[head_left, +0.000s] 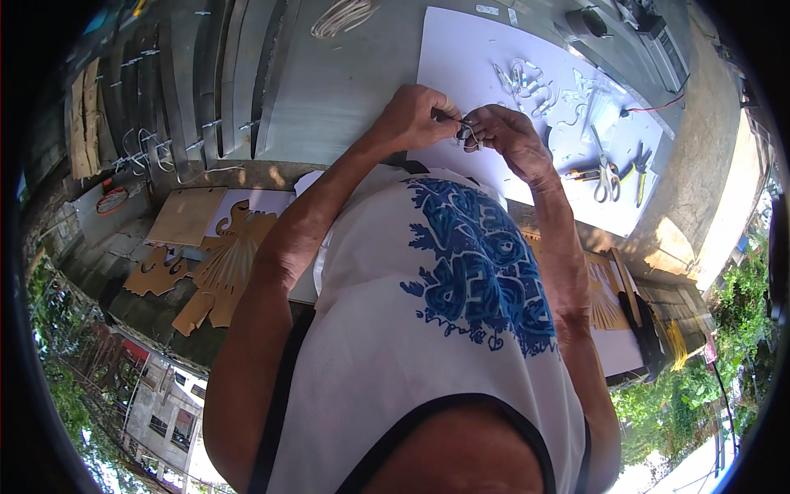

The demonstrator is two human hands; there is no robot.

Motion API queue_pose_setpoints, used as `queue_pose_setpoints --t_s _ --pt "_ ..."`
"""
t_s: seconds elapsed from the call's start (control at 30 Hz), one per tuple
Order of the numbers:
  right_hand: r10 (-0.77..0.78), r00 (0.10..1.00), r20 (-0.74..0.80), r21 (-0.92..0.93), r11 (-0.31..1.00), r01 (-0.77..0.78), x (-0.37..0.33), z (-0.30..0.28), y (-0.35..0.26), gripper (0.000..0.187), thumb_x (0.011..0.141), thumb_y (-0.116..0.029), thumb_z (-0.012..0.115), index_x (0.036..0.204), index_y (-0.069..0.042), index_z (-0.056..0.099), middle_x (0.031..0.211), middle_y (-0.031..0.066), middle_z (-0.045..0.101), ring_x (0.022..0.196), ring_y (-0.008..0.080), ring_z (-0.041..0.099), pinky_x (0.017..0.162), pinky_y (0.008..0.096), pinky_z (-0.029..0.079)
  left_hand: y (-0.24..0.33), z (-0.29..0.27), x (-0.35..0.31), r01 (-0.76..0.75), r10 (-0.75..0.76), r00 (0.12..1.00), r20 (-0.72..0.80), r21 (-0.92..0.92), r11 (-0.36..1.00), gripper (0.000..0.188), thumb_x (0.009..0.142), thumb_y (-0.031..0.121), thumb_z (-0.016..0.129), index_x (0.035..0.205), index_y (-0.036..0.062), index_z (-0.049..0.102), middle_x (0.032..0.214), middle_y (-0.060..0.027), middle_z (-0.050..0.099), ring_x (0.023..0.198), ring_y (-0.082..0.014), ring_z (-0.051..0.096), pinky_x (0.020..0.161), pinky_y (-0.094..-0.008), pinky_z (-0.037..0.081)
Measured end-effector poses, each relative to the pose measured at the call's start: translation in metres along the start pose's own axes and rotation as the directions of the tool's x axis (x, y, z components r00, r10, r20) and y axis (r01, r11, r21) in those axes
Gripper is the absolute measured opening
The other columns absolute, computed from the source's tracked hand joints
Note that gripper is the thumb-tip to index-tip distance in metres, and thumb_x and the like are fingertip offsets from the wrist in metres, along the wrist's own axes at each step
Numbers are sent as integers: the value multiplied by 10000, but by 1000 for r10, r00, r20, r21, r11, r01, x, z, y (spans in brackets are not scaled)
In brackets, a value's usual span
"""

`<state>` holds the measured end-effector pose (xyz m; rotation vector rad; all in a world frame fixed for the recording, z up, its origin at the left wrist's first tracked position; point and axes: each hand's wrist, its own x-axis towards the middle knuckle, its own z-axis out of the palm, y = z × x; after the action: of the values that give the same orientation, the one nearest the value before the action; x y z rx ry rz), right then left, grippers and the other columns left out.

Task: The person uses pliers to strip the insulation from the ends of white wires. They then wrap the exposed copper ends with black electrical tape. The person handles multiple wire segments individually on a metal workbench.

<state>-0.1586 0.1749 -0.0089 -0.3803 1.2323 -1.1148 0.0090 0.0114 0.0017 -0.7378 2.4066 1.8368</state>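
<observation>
My left hand [420, 119] pinches one side of a small piece of thin wire [466, 132] with a dark part on it. My right hand [510, 137] has its fingertips closed on the other side. The two hands almost meet over the near left part of a white sheet [461, 58]. Fingers hide much of the piece, so its exact kind is unclear. Beyond my right hand lie several small white cable pieces [527, 82] with clear connectors.
Scissors [606, 169], yellow-handled pliers [638, 174] and a clear plastic bag [605, 111] lie on the sheet's right. Long dark strips [230, 82] with wires line the left. A cable coil [341, 16] sits at the far edge. Cut brown cardboard shapes [234, 255] lie below left.
</observation>
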Motion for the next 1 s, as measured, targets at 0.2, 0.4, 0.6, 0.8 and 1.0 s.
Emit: queue_pose_setpoints --t_s 0.2,0.4,0.6,0.8,1.0 --pt "120 992 23 -28 992 -120 2 5 -14 309 1005 -278 587 1010 22 658 902 118 718 786 188 709 710 292 559 -2 -3 2 -97 95 995 24 121 988 245 777 168 732 947 -5 770 864 -186 746 747 -271 723 717 -345 556" --pt "263 964 32 -98 961 -259 12 2 -19 289 982 -255 638 991 30 690 832 114 717 710 174 689 629 284 556 -2 1 3 -134 124 991 56 255 958 187 754 164 689 861 29 761 809 -203 714 726 -347 699 713 -397 555" --pt "207 974 97 -182 965 -187 18 -2 -13 300 954 -267 709 973 32 711 822 94 714 696 145 669 626 256 545 0 0 7 -106 81 993 83 367 924 167 749 191 673 770 35 728 727 -217 677 698 -392 673 695 -442 544" --pt "202 972 121 -226 959 -171 20 -4 -11 314 947 -293 724 985 18 714 824 80 714 720 130 667 633 244 539 3 -3 7 -134 91 988 124 405 904 192 759 207 684 747 18 711 701 -242 649 670 -412 655 675 -461 536" --pt "216 962 164 -229 957 -176 25 -11 -9 316 927 -291 745 1018 11 721 815 66 709 741 123 664 657 231 532 -1 0 8 -182 140 982 129 420 889 176 765 187 687 730 15 702 693 -233 646 667 -408 653 668 -457 534"
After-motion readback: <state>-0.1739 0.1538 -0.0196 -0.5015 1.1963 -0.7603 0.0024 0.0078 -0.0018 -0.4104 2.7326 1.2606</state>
